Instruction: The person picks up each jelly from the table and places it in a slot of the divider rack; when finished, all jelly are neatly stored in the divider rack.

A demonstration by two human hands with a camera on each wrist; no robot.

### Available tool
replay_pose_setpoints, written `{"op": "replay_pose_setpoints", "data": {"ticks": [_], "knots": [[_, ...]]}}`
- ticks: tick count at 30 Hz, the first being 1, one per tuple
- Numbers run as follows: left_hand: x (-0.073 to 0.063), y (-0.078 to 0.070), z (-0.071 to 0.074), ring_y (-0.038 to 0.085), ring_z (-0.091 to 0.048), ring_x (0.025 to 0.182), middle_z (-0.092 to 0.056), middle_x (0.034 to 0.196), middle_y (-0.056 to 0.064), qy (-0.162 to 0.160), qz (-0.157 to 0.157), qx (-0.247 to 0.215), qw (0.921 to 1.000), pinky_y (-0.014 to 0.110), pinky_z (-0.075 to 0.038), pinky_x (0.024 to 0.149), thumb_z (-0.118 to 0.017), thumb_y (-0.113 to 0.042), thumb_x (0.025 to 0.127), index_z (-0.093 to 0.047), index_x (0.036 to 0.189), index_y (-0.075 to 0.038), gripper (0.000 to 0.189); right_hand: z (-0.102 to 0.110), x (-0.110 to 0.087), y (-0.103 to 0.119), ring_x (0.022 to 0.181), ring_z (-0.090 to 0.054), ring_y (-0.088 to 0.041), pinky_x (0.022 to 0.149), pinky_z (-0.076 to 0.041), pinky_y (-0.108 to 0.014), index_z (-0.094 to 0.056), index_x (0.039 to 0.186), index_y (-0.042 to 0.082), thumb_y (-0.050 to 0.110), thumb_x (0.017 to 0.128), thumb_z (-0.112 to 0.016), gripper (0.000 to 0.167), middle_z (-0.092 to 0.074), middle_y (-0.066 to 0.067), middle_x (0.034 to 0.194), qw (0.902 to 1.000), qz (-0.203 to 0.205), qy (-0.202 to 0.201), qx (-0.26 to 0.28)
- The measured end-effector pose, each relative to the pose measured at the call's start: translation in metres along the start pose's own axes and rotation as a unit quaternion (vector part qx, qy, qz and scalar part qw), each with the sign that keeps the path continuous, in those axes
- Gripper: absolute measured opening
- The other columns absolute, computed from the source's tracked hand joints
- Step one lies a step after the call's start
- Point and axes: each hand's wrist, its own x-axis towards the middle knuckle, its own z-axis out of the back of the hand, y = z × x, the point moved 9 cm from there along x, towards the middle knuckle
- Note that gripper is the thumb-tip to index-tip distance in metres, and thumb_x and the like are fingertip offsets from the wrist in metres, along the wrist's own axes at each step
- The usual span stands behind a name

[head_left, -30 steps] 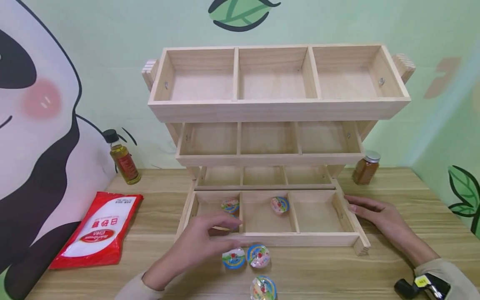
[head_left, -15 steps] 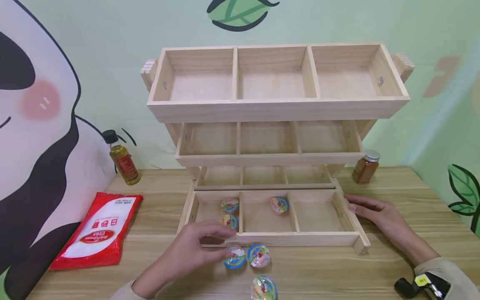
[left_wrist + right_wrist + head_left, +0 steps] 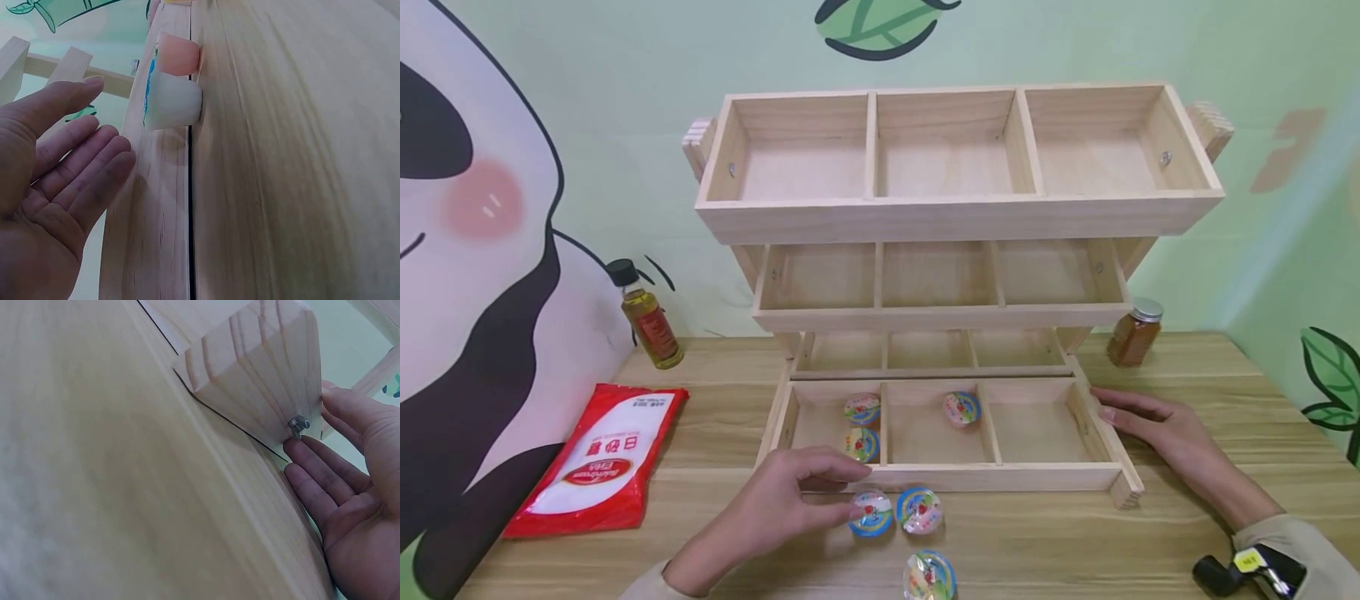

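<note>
The left hand has just drawn back from the left compartment of the rack's bottom tray, uncovering a second lidded cup in front of a pink-sided one. A third cup sits in the middle compartment, so three are in and three lie on the tabletop. That hand is empty, fingers loosely extended, just beside the nearest loose cup. The right hand, grasping nothing, rests its fingers against the wooden rack's right side.
</note>
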Motion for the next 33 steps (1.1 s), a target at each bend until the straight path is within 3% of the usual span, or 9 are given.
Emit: {"op": "replay_pose_setpoints", "data": {"ticks": [2, 8, 17, 26, 33], "knots": [[0.0, 0.001, 0.0, 0.027, -0.075, 0.104, -0.077, 0.114, 0.009, 0.003, 0.003, 0.009, 1.0, 0.035, -0.062, 0.092, -0.088, -0.012, 0.089, -0.078, 0.117, -0.002, 0.031, 0.0, 0.0, 0.0, 0.129, -0.044, 0.005, 0.107, -0.037, -0.036, -0.062, 0.15, 0.013, 0.047, 0.106, -0.065, 0.056, -0.061, 0.01, 0.145, 1.0, 0.001, 0.0, -0.001], [-0.001, 0.004, -0.006, 0.023, -0.075, 0.105, -0.077, 0.114, 0.008, 0.021, 0.007, 0.001, 0.9998, 0.035, -0.062, 0.092, -0.087, -0.01, 0.089, -0.078, 0.118, -0.002, 0.031, 0.0, 0.001, -0.001, 0.131, -0.045, 0.003, 0.107, -0.038, -0.035, -0.061, 0.151, 0.013, 0.046, 0.106, -0.065, 0.055, -0.059, 0.005, 0.149, 1.0, 0.002, 0.004, 0.0], [-0.002, 0.013, -0.01, 0.017, -0.074, 0.107, -0.077, 0.116, 0.003, 0.029, 0.041, 0.009, 0.9987, 0.032, -0.061, 0.093, -0.088, -0.008, 0.087, -0.078, 0.12, -0.006, 0.034, 0.0, 0.0, 0.0, 0.129, -0.045, 0.005, 0.103, -0.039, -0.028, -0.062, 0.15, 0.013, 0.046, 0.106, -0.065, 0.055, -0.06, 0.01, 0.146, 1.0, 0.004, 0.004, -0.003], [-0.003, 0.013, -0.011, 0.015, -0.074, 0.104, -0.078, 0.114, 0.001, 0.025, 0.038, 0.027, 0.9986, 0.032, -0.062, 0.09, -0.09, -0.014, 0.087, -0.08, 0.115, -0.008, 0.029, 0.0, 0.001, -0.002, 0.131, -0.045, 0.002, 0.105, -0.039, -0.034, -0.061, 0.151, 0.013, 0.047, 0.106, -0.064, 0.056, -0.06, 0.002, 0.15, 1.0, 0.001, 0.005, -0.006], [-0.004, 0.01, -0.014, 0.014, -0.073, 0.105, -0.078, 0.116, 0.001, 0.03, 0.017, 0.035, 0.9988, 0.032, -0.062, 0.09, -0.091, -0.015, 0.086, -0.08, 0.117, -0.008, 0.034, 0.0, 0.001, -0.001, 0.13, -0.045, 0.003, 0.106, -0.039, -0.034, -0.061, 0.151, 0.012, 0.047, 0.106, -0.064, 0.056, -0.06, 0.0, 0.15, 1.0, 0.0, 0.003, -0.005]]}}
